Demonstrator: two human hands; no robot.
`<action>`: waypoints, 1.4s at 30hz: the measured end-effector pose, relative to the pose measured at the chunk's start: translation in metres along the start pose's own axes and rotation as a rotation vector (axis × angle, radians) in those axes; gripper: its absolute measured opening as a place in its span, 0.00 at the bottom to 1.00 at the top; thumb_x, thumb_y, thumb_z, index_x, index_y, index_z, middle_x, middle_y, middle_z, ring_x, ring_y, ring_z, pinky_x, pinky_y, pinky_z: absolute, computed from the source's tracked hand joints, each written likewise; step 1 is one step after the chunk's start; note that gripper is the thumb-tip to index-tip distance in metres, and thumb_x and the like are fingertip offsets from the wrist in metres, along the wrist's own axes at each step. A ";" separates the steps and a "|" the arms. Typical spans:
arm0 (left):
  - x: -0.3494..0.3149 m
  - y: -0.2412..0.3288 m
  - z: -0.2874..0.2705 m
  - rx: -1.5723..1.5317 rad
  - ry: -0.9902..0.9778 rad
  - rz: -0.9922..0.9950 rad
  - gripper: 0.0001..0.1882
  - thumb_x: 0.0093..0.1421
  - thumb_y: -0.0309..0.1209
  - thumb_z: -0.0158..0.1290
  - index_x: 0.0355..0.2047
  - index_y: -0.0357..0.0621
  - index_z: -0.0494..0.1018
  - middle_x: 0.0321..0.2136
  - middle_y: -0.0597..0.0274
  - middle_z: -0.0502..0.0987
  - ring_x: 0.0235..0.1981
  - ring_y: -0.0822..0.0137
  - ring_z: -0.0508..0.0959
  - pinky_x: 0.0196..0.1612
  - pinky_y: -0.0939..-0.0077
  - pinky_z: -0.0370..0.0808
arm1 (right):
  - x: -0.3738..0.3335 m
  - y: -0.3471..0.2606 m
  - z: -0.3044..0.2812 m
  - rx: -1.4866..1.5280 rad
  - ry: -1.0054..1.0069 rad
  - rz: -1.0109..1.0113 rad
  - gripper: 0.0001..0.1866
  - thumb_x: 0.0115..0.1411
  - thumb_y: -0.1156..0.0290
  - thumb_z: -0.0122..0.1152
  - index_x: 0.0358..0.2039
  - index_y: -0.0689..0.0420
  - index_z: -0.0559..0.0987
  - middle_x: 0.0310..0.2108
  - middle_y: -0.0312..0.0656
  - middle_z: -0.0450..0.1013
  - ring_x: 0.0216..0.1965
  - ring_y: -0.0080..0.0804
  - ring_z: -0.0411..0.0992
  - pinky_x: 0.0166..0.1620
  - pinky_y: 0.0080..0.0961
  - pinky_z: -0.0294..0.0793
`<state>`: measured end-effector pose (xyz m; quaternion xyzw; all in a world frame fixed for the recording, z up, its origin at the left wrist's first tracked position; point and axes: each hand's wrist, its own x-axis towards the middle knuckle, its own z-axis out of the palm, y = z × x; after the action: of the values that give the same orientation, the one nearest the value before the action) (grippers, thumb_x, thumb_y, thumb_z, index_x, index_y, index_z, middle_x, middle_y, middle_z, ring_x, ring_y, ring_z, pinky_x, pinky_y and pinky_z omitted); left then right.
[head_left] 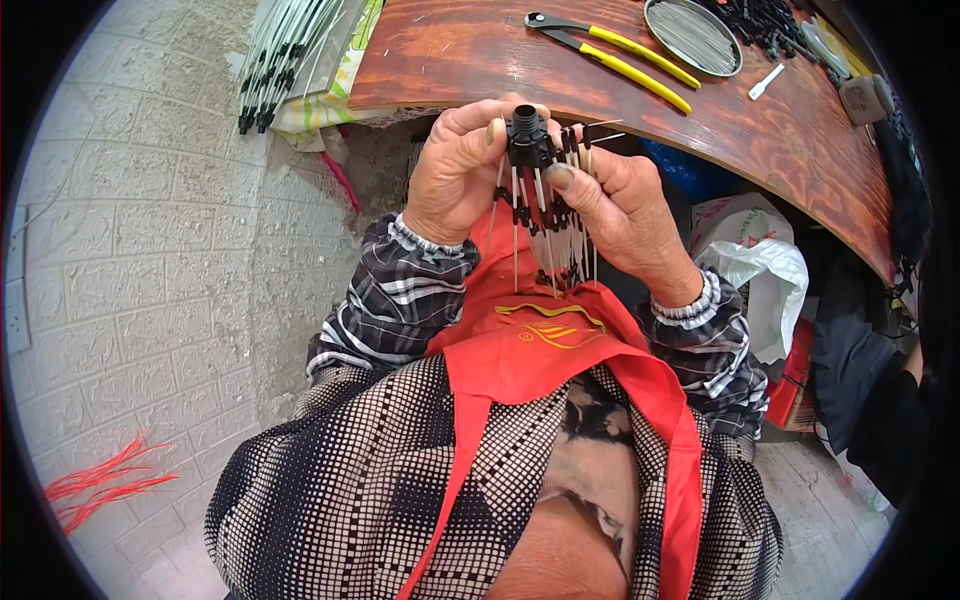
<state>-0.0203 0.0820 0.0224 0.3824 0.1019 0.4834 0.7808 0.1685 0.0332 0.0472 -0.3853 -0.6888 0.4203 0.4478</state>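
Checked jacket [350, 480] fills the lower frame; upper centre, the left hand [462, 165] grasps a black hub [526, 140], the right hand [622, 205] pinches rods [562, 240]. Several look fitted; whether any remain, unclear.

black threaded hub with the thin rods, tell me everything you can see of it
The black, plastic-looking threaded hub has a ridged neck above a wider collar. Thin pale rods with black joints hang from it loosely, a few sticking out to the right. It is roughly upright before the red cloth apron. The bare left hand holds the collar; the bare right hand pinches some rods.
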 end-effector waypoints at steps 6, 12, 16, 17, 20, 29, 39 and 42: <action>0.010 0.002 -0.005 0.043 -0.123 0.049 0.17 0.60 0.31 0.56 0.47 0.34 0.75 0.41 0.51 0.79 0.45 0.60 0.78 0.53 0.67 0.73 | 0.002 0.000 0.003 0.078 -0.017 0.012 0.14 0.66 0.65 0.54 0.30 0.63 0.77 0.17 0.36 0.71 0.19 0.18 0.66 0.24 0.20 0.66; 0.004 0.007 0.002 0.028 0.003 -0.049 0.16 0.60 0.28 0.57 0.47 0.35 0.75 0.43 0.57 0.78 0.44 0.65 0.78 0.51 0.74 0.72 | 0.001 0.001 0.006 0.060 0.045 0.043 0.16 0.66 0.63 0.52 0.27 0.63 0.76 0.14 0.38 0.70 0.17 0.23 0.68 0.23 0.23 0.68; 0.009 0.009 0.010 0.022 0.024 -0.048 0.17 0.60 0.27 0.56 0.50 0.37 0.73 0.44 0.57 0.78 0.46 0.63 0.77 0.53 0.71 0.72 | -0.001 -0.002 -0.001 0.101 0.006 0.145 0.14 0.67 0.65 0.54 0.30 0.62 0.78 0.21 0.31 0.74 0.22 0.14 0.67 0.25 0.16 0.66; 0.011 0.009 0.013 0.015 0.007 -0.032 0.18 0.60 0.26 0.55 0.51 0.38 0.73 0.44 0.56 0.78 0.47 0.62 0.77 0.54 0.69 0.72 | 0.000 -0.001 -0.002 0.097 0.010 0.140 0.14 0.67 0.65 0.54 0.30 0.62 0.78 0.21 0.31 0.74 0.22 0.14 0.67 0.25 0.16 0.66; 0.014 0.005 0.024 0.018 0.090 0.034 0.17 0.60 0.25 0.55 0.50 0.36 0.73 0.40 0.59 0.79 0.43 0.69 0.77 0.48 0.77 0.74 | -0.001 0.003 -0.001 0.160 0.051 0.128 0.14 0.67 0.65 0.54 0.30 0.63 0.78 0.21 0.31 0.75 0.24 0.13 0.68 0.27 0.16 0.68; 0.030 -0.002 0.036 0.085 0.143 0.089 0.14 0.62 0.26 0.54 0.49 0.36 0.74 0.39 0.58 0.80 0.41 0.69 0.79 0.49 0.74 0.75 | 0.002 -0.004 -0.009 0.081 0.174 0.128 0.15 0.67 0.64 0.54 0.31 0.62 0.79 0.22 0.31 0.75 0.24 0.13 0.68 0.27 0.16 0.67; 0.030 -0.011 0.073 0.467 0.467 0.181 0.14 0.62 0.29 0.57 0.45 0.33 0.75 0.36 0.61 0.79 0.35 0.75 0.77 0.41 0.80 0.74 | 0.010 0.007 -0.002 -0.101 0.336 0.077 0.17 0.67 0.64 0.54 0.25 0.63 0.76 0.18 0.34 0.72 0.21 0.16 0.66 0.25 0.19 0.66; 0.035 -0.014 0.076 0.448 0.534 0.258 0.13 0.60 0.27 0.59 0.43 0.34 0.76 0.32 0.64 0.79 0.30 0.78 0.76 0.35 0.85 0.73 | 0.013 0.005 0.007 -0.118 0.379 0.060 0.16 0.65 0.65 0.55 0.24 0.63 0.76 0.17 0.39 0.71 0.20 0.27 0.68 0.25 0.24 0.67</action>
<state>0.0474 0.0698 0.0718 0.4139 0.3564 0.6262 0.5563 0.1588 0.0454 0.0445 -0.5034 -0.6037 0.3123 0.5335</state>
